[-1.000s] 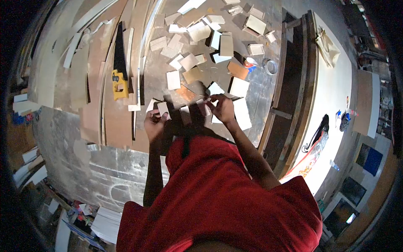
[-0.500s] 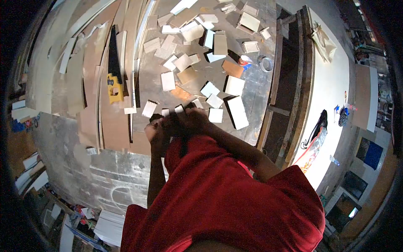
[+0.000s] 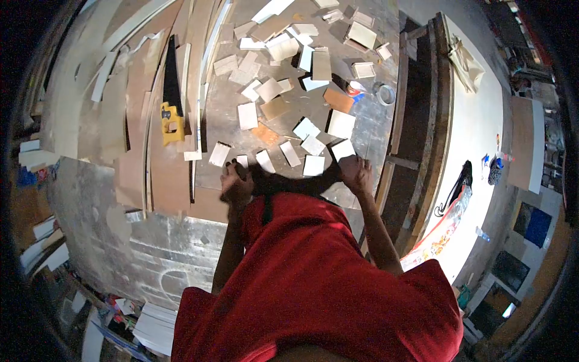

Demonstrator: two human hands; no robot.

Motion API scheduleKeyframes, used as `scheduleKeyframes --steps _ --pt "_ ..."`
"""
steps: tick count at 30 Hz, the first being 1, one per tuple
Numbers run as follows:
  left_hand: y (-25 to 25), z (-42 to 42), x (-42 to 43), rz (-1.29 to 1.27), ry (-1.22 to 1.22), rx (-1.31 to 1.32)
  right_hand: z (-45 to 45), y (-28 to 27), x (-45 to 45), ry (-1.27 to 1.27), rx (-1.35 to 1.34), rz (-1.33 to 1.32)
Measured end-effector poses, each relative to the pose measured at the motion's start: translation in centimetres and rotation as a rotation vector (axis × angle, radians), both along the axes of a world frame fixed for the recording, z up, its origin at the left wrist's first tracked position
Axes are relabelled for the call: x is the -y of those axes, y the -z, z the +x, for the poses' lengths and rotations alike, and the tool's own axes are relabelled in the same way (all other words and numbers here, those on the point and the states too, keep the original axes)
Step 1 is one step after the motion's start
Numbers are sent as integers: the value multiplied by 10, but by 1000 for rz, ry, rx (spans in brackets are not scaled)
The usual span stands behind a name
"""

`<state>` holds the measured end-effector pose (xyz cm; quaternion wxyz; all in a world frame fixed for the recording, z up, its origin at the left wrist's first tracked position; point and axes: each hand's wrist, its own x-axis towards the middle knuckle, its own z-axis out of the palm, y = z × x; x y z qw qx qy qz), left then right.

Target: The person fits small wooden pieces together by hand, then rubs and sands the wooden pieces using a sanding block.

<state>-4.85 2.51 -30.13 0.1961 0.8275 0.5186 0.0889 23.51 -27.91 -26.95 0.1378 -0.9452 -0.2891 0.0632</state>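
Note:
My left hand is at the table's near side, its fingers curled and partly in shadow. It is closest to a small pale wood offcut; what it holds, if anything, I cannot make out. Farther right, my right hand has its fingers bent round the near end of a white-faced wooden block, whose lower part lies in shadow. Between the hands are several offcuts, including a narrow piece and a white square piece.
Many more offcuts lie scattered across the worktable. A yellow-handled handsaw rests on long boards at left. A roll of tape sits at the right edge. Beyond a dark gap stands a white-topped table with a cloth bag.
My hands were close together and have parted. The right hand has moved right to the white-faced block; the left has shifted slightly right. The offcuts between them show more fully.

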Motion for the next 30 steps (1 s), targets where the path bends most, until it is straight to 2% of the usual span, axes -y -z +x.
scheduleKeyframes --steps 1,2,4,5,6,7,8,9,10,12,15,17,18,20,21,22,24,25,26,27,28,30 --pt "3 -2 -2 63 97 18 1 -7 -1 -147 -26 -83" --pt "7 -4 -4 67 94 18 0 -14 -1 -124 -113 -63" --pt "-1 -3 -6 -234 -93 225 -3 -22 5 -96 -196 -43" --pt "28 -12 -11 -233 -156 321 -2 -26 8 -43 -222 39" --pt "28 -18 -20 -228 -161 324 -1 -25 11 5 -248 123" --pt "28 -23 -28 -607 -226 462 -7 -39 0 217 -236 227" --pt "28 -25 -33 -989 -282 597 -3 -21 9 180 -261 426" --pt "0 -26 -37 -1211 -317 662 -2 -33 5 277 -485 517" --pt "-35 -20 -39 -1205 -313 669 -1 -50 -1 374 -711 604" --pt "-110 1 -34 -1414 -431 944 -3 -82 -19 365 -796 612" --pt "-207 24 -22 -1418 -412 993 -20 -147 -65 137 -697 622" --pt "-249 34 -15 -1435 -276 1069 -36 -207 -102 -322 -322 605" --pt "-264 37 -12 -1430 -274 1078 -45 -222 -111 -344 -372 684" --pt "-293 41 -5 -1476 -120 1059 -54 -248 -129 -523 -318 784" --pt "-308 46 4 -1362 -144 988 -56 -249 -135 -615 -312 866" --pt "-317 51 13 -1267 -228 992 -58 -259 -138 -691 -308 832" --pt "-312 36 23 -1282 25 1013 -52 -265 -148 -857 -210 781" --pt "-334 39 38 -1187 -245 933 -46 -266 -152 -817 -194 790" --pt "-348 40 42 -1167 -326 841 -39 -267 -153 -778 -178 801" --pt "-358 39 46 -1118 -331 816 -32 -274 -151 -653 -265 753" --pt "-363 38 48 -1069 -339 790 -30 -292 -153 -545 -177 621" --pt "-352 33 46 -1111 -262 873 -26 -296 -149 -579 -163 777"
